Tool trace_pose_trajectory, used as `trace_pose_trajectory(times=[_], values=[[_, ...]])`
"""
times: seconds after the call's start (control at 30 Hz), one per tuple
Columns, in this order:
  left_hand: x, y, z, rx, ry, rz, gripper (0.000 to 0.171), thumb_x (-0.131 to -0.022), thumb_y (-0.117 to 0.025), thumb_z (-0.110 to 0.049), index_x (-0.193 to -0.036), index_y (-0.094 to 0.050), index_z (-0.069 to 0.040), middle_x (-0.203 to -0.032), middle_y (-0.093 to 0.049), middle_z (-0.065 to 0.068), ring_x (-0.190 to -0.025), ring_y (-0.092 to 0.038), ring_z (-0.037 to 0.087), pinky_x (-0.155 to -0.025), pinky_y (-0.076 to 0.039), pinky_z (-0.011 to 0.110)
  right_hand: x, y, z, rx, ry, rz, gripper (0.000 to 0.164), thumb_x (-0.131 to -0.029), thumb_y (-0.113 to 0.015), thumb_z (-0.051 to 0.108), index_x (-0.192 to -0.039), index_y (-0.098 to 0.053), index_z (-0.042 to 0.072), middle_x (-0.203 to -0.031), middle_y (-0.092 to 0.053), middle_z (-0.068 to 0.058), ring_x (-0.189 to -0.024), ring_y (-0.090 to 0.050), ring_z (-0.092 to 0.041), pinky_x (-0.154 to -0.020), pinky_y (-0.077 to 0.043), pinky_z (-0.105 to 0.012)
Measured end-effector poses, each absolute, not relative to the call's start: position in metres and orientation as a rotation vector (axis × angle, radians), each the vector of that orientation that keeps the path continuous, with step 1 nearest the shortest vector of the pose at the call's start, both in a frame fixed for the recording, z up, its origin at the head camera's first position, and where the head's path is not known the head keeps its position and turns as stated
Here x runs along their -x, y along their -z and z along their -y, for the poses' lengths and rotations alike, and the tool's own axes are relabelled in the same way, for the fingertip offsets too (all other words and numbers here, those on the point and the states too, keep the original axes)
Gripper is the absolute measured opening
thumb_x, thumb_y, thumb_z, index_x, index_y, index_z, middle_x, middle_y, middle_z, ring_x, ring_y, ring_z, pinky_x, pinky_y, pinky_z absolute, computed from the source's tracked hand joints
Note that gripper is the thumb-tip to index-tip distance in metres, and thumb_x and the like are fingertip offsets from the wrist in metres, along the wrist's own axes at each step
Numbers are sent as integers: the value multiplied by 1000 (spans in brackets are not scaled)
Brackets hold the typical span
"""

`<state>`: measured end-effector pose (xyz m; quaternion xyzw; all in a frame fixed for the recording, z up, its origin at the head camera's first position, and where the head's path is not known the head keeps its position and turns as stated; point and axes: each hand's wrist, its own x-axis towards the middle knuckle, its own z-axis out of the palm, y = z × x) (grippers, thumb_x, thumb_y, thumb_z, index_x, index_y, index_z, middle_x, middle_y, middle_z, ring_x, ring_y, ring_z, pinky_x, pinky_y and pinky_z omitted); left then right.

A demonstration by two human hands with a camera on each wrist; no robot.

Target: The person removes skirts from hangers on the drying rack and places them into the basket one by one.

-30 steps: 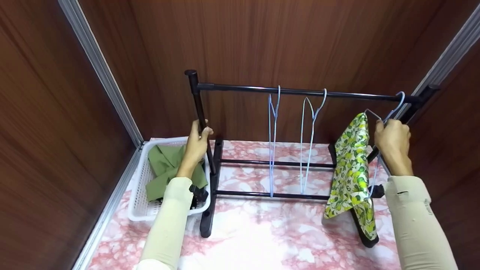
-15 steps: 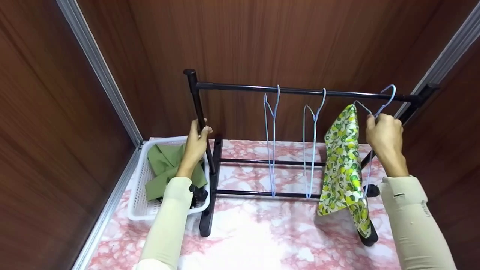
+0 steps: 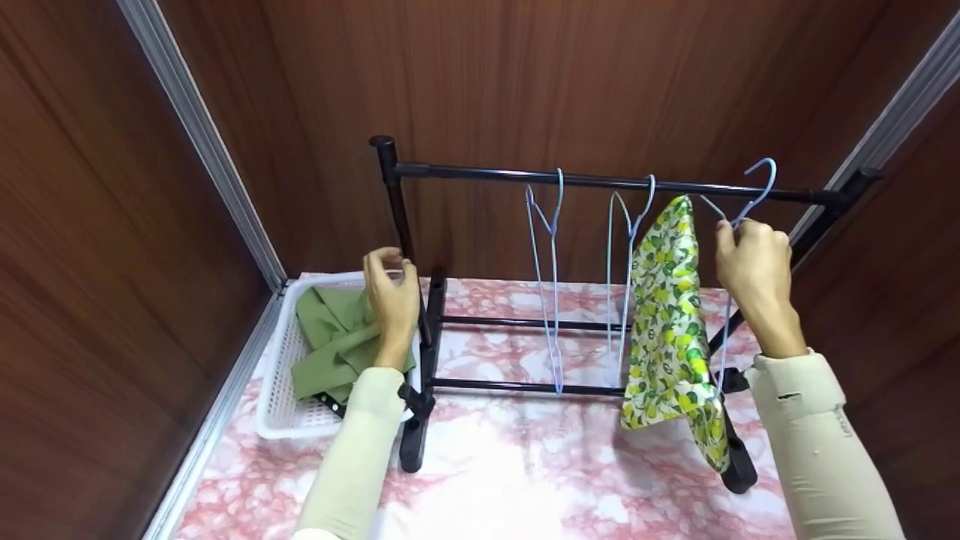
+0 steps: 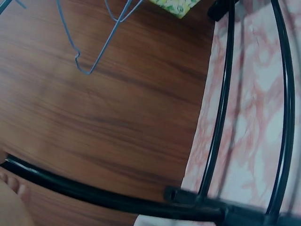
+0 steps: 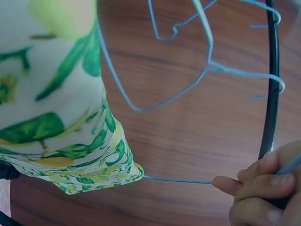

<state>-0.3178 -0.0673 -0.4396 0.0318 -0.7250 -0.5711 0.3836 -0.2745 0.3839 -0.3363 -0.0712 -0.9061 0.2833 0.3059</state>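
My right hand (image 3: 757, 277) grips a blue wire hanger (image 3: 772, 176) just below its hook. A lemon-print cloth (image 3: 667, 330) hangs from that hanger, on the left of the hand. The hook stands above the black rail (image 3: 480, 174) and looks off it. In the right wrist view, curled fingers (image 5: 263, 188) hold the wire, and one lower corner of the hanger runs into the cloth. My left hand (image 3: 394, 300) is beside the black left post (image 3: 399, 210) of the rack, fingers loosely bent and holding nothing. Its fingertips show at the edge of the left wrist view.
Two bare wire hangers (image 3: 555, 262) hang on the rail between the post and the cloth. A white basket (image 3: 274, 375) with green cloth (image 3: 330, 337) stands left of the rack. Wood-grain panels (image 3: 480, 82) enclose the back and sides; a pink marbled surface (image 3: 487, 465) lies beneath.
My right hand has lifted the hanger's hook off the rail and moved left with the cloth. My left hand has let go of the rack's post.
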Motion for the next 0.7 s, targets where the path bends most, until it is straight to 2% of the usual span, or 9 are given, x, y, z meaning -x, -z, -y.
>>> trace_pose_trajectory(times=[0.07,0.2,0.53,0.7], values=[[316,442,61,-50,1468,1839,17,-95,-62,2,-112,-64,0,-105,-64,15,-96,-63,27,-86,-53,31,274,335,-382,179,-751,2388,49,-110,-51,29,-79,-61,-8,-94,-66,-44,-95,-61,-66,-83,-44,-73],[314,453,47,24,1561,1903,13,-97,-61,2,-109,-65,0,-102,-67,15,-91,-63,24,-82,-51,25,271,332,-375,156,-753,2364,49,-109,-51,28,-74,-59,-5,-86,-66,-39,-88,-62,-62,-80,-45,-71],[305,501,7,63,1648,2170,15,-97,-64,2,-112,-67,2,-104,-72,20,-98,-69,33,-89,-57,40,266,327,-353,101,-769,2347,47,-108,-54,26,-68,-55,2,-75,-65,-32,-84,-65,-57,-78,-48,-67],[299,517,-18,131,1777,2243,14,-100,-63,1,-113,-65,2,-107,-72,22,-102,-70,33,-93,-58,41,263,323,-346,88,-781,2343,47,-108,-55,27,-68,-55,2,-73,-65,-31,-85,-66,-57,-77,-48,-66]])
